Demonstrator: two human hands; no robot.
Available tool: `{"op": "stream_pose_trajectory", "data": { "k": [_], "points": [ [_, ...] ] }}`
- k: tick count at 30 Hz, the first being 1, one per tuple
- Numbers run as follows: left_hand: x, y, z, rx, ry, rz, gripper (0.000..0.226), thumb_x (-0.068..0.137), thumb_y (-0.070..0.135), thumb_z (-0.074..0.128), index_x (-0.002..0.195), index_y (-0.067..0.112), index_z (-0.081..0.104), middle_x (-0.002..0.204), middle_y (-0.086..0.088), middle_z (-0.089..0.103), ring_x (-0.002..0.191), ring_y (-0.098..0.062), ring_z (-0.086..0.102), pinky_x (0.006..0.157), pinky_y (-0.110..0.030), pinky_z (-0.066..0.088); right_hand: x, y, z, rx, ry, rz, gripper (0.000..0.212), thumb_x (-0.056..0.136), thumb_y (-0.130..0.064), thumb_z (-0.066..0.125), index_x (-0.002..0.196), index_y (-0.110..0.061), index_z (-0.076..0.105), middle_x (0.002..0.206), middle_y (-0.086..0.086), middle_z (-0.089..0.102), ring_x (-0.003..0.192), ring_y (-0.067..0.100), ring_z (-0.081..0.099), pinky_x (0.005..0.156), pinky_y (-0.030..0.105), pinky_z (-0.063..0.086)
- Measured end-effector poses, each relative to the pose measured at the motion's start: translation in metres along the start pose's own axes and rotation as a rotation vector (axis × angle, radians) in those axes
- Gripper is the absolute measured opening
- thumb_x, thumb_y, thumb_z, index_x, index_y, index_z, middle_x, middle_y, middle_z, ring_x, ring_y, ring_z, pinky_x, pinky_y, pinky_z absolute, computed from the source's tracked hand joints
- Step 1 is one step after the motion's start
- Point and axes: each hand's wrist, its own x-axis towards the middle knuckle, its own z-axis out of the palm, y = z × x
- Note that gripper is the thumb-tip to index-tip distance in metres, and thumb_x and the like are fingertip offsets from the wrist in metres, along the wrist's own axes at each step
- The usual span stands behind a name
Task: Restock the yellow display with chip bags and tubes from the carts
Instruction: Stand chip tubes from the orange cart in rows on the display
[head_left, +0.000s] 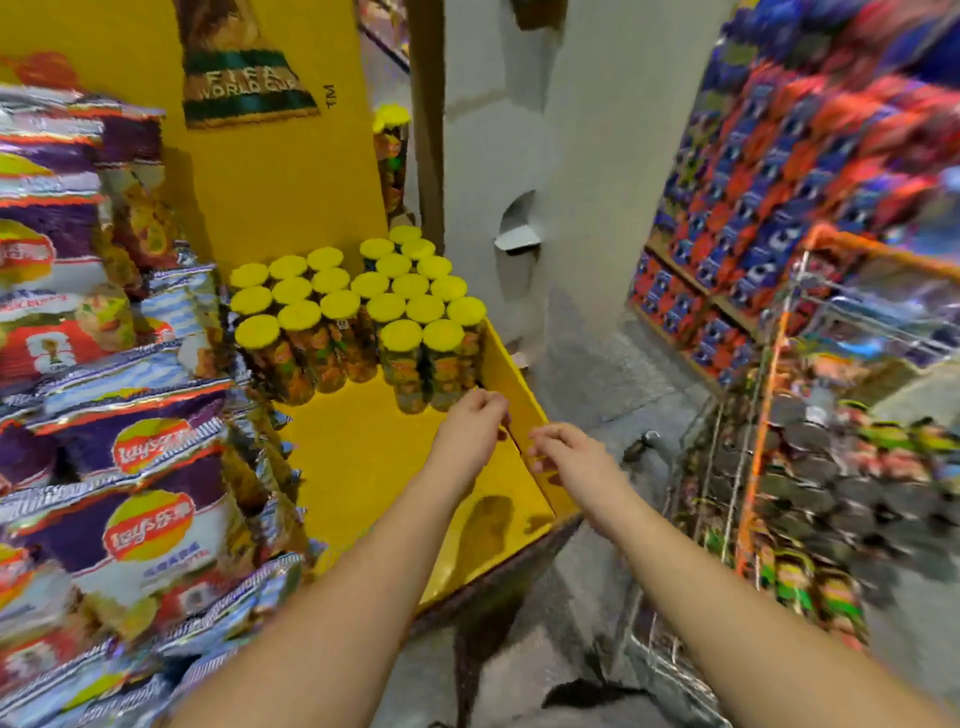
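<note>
A yellow display (363, 447) holds several chip tubes with yellow lids (353, 306) standing upright at its back right. Purple chip bags (135, 457) are stacked along its left side. My left hand (475, 423) hovers over the tray just in front of the nearest tubes, fingers loosely curled, holding nothing. My right hand (563, 449) is above the display's right rim, fingers loosely curled and empty. A wire cart (779, 467) with an orange frame stands at the right, filled with tubes lying on their sides (841, 457), blurred.
A grey pillar (545, 182) rises behind the display. Shelves of red and blue packages (769, 197) line the far right. Bare yellow tray floor lies between the tubes and the display's front edge. A tall yellow back panel (291, 156) carries a trophy picture.
</note>
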Motion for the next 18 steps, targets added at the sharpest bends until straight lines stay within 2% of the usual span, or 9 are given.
{"op": "stream_pose_trajectory", "data": {
  "k": [4, 8, 10, 11, 14, 16, 18],
  "points": [
    [-0.017, 0.016, 0.082, 0.054, -0.178, 0.037, 0.016, 0.095, 0.021, 0.051, 0.085, 0.014, 0.060, 0.085, -0.008, 0.065, 0.071, -0.018, 0.058, 0.064, -0.027, 0.042, -0.038, 0.041, -0.077, 0.038, 0.132, 0.049, 0.016, 0.099, -0.013, 0.048, 0.093, -0.020, 0.061, 0.083, 0.000, 0.065, 0.063, 0.007, 0.056, 0.054, 0.018, 0.038],
    [-0.031, 0.020, 0.164, 0.125, -0.388, 0.067, 0.016, 0.098, 0.020, 0.051, 0.088, 0.014, 0.061, 0.085, -0.006, 0.065, 0.068, -0.014, 0.056, 0.063, -0.022, 0.044, -0.076, 0.084, -0.144, -0.036, 0.231, 0.091, 0.019, 0.101, -0.010, 0.047, 0.089, -0.018, 0.060, 0.079, -0.002, 0.063, 0.056, -0.008, 0.055, 0.056, 0.009, 0.040],
    [-0.038, 0.026, 0.208, 0.168, -0.484, 0.066, 0.014, 0.097, 0.021, 0.052, 0.092, 0.012, 0.062, 0.088, -0.005, 0.067, 0.067, -0.012, 0.056, 0.054, -0.013, 0.042, -0.092, 0.107, -0.183, -0.042, 0.308, 0.142, 0.018, 0.100, -0.013, 0.048, 0.091, -0.015, 0.063, 0.080, -0.001, 0.063, 0.058, -0.006, 0.057, 0.058, 0.008, 0.042],
    [-0.041, 0.030, 0.236, 0.192, -0.526, 0.070, 0.013, 0.096, 0.022, 0.054, 0.090, 0.015, 0.063, 0.090, -0.006, 0.068, 0.068, -0.012, 0.057, 0.054, -0.013, 0.041, -0.100, 0.120, -0.207, -0.033, 0.349, 0.170, 0.016, 0.100, -0.015, 0.050, 0.094, -0.014, 0.065, 0.079, -0.002, 0.064, 0.057, -0.004, 0.057, 0.057, 0.009, 0.043],
    [-0.045, 0.044, 0.308, 0.234, -0.650, 0.052, 0.012, 0.094, 0.027, 0.054, 0.086, 0.021, 0.061, 0.091, -0.007, 0.068, 0.071, -0.014, 0.059, 0.063, -0.026, 0.046, -0.113, 0.156, -0.276, -0.057, 0.464, 0.236, 0.017, 0.100, -0.026, 0.051, 0.096, -0.020, 0.067, 0.079, -0.008, 0.065, 0.059, -0.001, 0.055, 0.063, 0.020, 0.049],
    [-0.041, 0.045, 0.341, 0.264, -0.672, 0.032, 0.015, 0.090, 0.031, 0.053, 0.087, 0.020, 0.063, 0.084, -0.002, 0.066, 0.071, -0.016, 0.058, 0.066, -0.038, 0.051, -0.117, 0.172, -0.311, -0.041, 0.517, 0.274, 0.018, 0.099, -0.031, 0.050, 0.092, -0.029, 0.066, 0.081, -0.007, 0.067, 0.060, 0.000, 0.057, 0.061, 0.027, 0.046],
    [-0.032, 0.046, 0.385, 0.323, -0.673, 0.026, 0.016, 0.091, 0.029, 0.053, 0.089, 0.018, 0.063, 0.075, 0.000, 0.062, 0.066, -0.017, 0.055, 0.060, -0.035, 0.047, -0.114, 0.193, -0.353, -0.010, 0.554, 0.336, 0.019, 0.099, -0.032, 0.048, 0.093, -0.031, 0.065, 0.086, -0.005, 0.069, 0.070, 0.007, 0.061, 0.063, 0.028, 0.046]
  ]
}}
